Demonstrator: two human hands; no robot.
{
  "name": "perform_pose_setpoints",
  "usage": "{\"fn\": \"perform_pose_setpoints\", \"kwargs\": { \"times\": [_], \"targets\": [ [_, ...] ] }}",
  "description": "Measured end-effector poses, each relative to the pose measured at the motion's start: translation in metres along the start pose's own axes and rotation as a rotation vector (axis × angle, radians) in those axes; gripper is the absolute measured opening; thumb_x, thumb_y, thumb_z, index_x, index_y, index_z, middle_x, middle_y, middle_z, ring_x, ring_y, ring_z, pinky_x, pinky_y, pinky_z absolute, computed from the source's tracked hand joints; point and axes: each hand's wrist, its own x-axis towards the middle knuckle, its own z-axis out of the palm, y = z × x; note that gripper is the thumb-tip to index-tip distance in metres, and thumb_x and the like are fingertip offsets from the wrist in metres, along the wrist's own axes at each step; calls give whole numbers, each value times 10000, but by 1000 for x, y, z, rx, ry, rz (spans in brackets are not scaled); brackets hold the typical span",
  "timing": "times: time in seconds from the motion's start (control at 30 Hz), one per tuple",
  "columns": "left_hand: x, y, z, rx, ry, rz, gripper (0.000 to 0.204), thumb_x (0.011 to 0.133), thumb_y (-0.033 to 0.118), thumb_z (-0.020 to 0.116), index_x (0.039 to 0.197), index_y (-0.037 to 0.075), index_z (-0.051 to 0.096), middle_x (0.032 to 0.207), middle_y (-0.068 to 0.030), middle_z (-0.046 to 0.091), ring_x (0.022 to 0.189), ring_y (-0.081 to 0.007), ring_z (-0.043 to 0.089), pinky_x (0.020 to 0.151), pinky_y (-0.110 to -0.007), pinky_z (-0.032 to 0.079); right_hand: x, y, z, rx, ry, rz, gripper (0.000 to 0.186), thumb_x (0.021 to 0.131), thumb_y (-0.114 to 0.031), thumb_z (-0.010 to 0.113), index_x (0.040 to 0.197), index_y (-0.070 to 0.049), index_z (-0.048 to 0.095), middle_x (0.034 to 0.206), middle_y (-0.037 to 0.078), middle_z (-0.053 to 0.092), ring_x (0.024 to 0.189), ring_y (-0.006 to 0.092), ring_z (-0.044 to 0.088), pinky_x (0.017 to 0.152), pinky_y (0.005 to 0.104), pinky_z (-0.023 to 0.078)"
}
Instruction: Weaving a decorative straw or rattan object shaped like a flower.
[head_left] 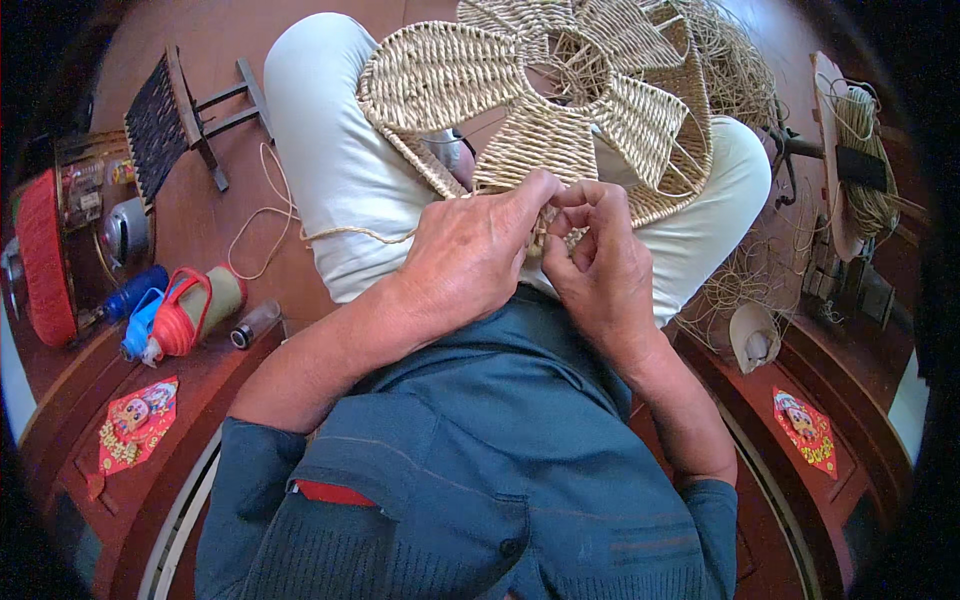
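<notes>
A straw-coloured woven basket piece (545,150) rests across my lap, with petal-shaped panels round an open ring. My left hand (465,245) is closed at the near edge of the lowest panel, its fingertips mostly hidden. Right beside it, my right hand (605,255) is closed in a pinch, thumb against curled fingers. Whatever lies in that pinch is too small to make out. A thin straw cord (355,232) runs over my left thigh to my left hand and trails in a loop on the floor.
Loose straw cord (735,70) lies heaped at the far right, near a wound cord bundle (860,150). A small stool (165,125) is at the left. Below it stand a red-topped flask (195,305), a blue bottle (135,292) and a clear cup (257,325).
</notes>
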Motion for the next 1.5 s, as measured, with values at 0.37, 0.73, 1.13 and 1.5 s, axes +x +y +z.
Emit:
{"fn": "perform_pose_setpoints", "kwargs": {
  "times": [0.37,0.73,1.13,1.5],
  "targets": [
    [6,-12,14,-257,16,-4,490,922,-69,581,1396,17,496,1218,-260,742,1158,-449,741,991,-538,579,5,0,-1,-185,18,-119,422,906,-4,751,1272,-80,556,864,132,737,802,356,777,687,474,586],
    [7,-4,7,-179,-34,5,499,942,-61,585,1411,50,454,1095,-287,727,1052,-509,718,899,-590,553,14,-2,1,-303,-15,-68,309,941,-58,737,1165,-36,525,858,180,724,807,421,754,704,532,568],
    [6,-8,16,-185,58,31,434,962,-53,609,1365,66,499,1055,-259,739,1020,-487,733,861,-579,575,8,6,5,-191,41,-27,337,938,-90,802,1156,-55,547,912,145,766,785,353,770,686,464,585],
    [6,-4,18,-108,119,49,427,957,-29,628,1353,87,518,1046,-257,744,1011,-480,733,845,-587,568,6,7,6,-197,68,-12,325,936,-112,808,1135,-54,557,922,150,773,868,354,792,740,456,604]
  ]
}}
